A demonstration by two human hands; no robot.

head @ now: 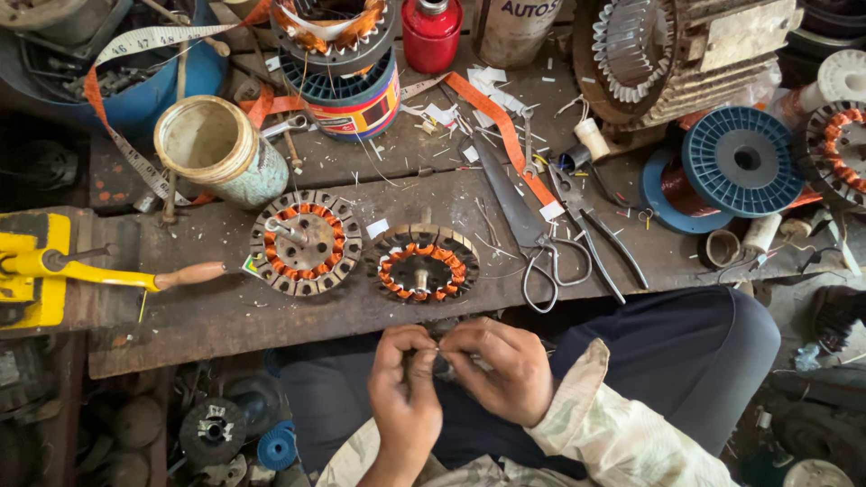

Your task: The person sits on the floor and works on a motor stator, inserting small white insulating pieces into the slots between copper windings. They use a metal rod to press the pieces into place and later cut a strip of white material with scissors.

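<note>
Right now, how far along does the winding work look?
Done: two stators lie on the bench with copper coils in place. In hand: left hand and right hand pinch something small and thin between the fingertips over the lap; what it is cannot be told. What remains cannot be judged; the scissors lie unused.

We see a worn wooden workbench; near its front edge lie two wound stators, scissors, pliers and, further back, a tin.

Surface: two wound stators side by side, scissors and pliers right of them, blue wire spool, tin can, red bottle.
</note>
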